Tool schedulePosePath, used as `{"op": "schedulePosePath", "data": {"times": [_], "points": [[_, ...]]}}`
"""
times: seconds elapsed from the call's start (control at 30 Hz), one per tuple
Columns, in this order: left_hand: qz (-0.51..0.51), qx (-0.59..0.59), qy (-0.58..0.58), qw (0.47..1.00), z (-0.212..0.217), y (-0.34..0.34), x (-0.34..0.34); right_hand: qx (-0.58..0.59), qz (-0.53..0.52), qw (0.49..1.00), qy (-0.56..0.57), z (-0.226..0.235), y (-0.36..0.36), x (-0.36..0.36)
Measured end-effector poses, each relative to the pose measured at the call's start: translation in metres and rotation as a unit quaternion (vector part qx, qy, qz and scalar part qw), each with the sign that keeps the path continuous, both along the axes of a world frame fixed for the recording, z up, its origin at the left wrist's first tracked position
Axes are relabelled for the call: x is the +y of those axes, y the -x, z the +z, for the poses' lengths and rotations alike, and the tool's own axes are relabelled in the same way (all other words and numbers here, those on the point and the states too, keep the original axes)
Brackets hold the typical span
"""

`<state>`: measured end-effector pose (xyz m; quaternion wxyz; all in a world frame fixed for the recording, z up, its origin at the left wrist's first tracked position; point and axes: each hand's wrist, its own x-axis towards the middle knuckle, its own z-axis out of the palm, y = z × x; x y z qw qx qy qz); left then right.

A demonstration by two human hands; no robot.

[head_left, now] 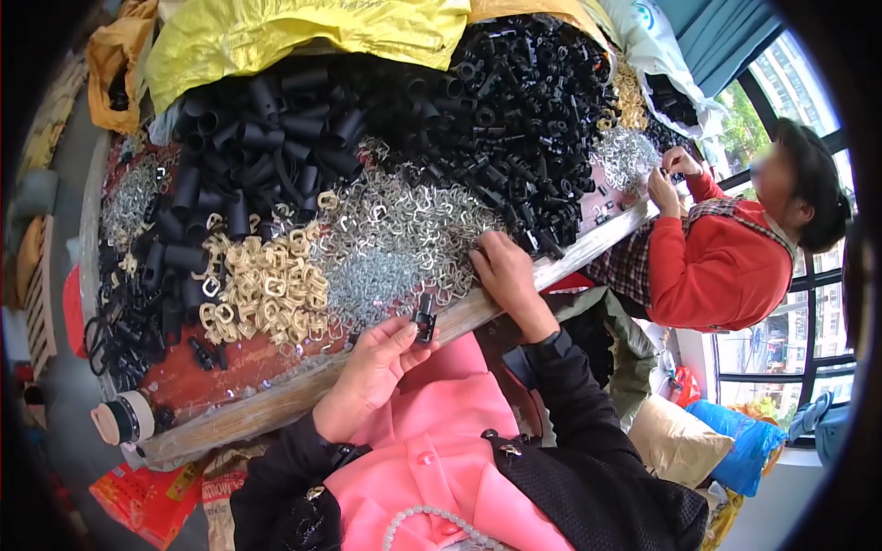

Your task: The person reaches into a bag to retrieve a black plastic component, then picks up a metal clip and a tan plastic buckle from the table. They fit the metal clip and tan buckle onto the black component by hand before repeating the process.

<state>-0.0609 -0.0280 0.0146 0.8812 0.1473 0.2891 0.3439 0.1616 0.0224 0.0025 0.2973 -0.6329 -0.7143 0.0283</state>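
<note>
At the wooden table edge | left hand pinches a black part | right hand curls at loose metal clips, its grip hidden | step, apparently: clip-picking; next move seemingly calls for pinching just one

On the bench, tubes lie behind the rings, clips right of the rings, and a cup sits at the near left corner.

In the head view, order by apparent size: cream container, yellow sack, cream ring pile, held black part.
1. Yellow sack
2. Cream ring pile
3. Cream container
4. Black part in left hand
</note>
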Motion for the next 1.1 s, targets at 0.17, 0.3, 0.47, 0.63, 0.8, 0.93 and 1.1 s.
{"op": "schedulePosePath", "data": {"times": [0.17, 0.3, 0.47, 0.63, 0.8, 0.93, 1.1], "points": [[0.0, -0.002, 0.009, 1.0, 0.0, 0.0, 0.001, 0.097, 0.022, 0.995, 0.006, 0.005, 0.001, 0.011], [0.009, -0.009, 0.0, 1.0, -0.003, 0.001, 0.003, 0.101, 0.03, 0.994, 0.022, 0.02, -0.01, 0.001], [0.012, -0.014, -0.009, 1.0, -0.002, -0.002, 0.006, 0.028, 0.159, 0.976, 0.149, 0.029, -0.012, -0.013], [0.017, -0.021, 0.0, 1.0, -0.002, -0.005, 0.007, -0.023, 0.189, 0.977, 0.093, 0.01, 0.0, 0.01], [0.025, -0.036, 0.016, 0.999, 0.0, -0.004, 0.005, 0.04, 0.206, 0.977, 0.045, 0.006, 0.005, 0.033], [0.035, -0.04, 0.008, 0.999, -0.006, -0.004, 0.004, 0.23, 0.065, 0.948, 0.213, 0.024, 0.002, 0.02], [0.038, -0.064, 0.006, 0.997, -0.008, -0.003, 0.004, 0.591, 0.068, 0.768, 0.238, 0.027, 0.003, 0.009]]}}
